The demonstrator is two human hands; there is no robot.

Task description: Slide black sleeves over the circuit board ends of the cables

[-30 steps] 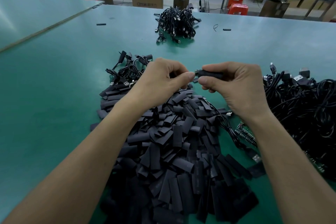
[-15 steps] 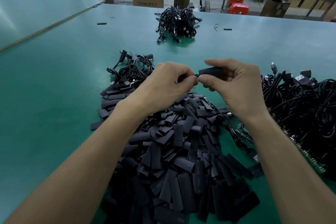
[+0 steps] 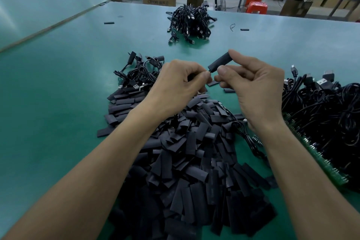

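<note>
Sleeve [image 3: 220, 62], pinched in right fingers [image 3: 222, 69], should point straight while left fingers [image 3: 203, 78], pinching cable end [image 3: 209, 71], push in slowly.

Two hands in frame: left hand [image 3: 175, 85], right hand [image 3: 255, 91], both bare. Left forearm [image 3: 93, 171] and right forearm [image 3: 303, 171] are bare from the wrist to the bottom frame edge. Right thumbnail [image 3: 221, 68] is short and trimmed.

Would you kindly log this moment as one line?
right hand: holds black sleeve, tilted | left hand: pinches cable at its lower end | sleeve pile: below hands
</note>
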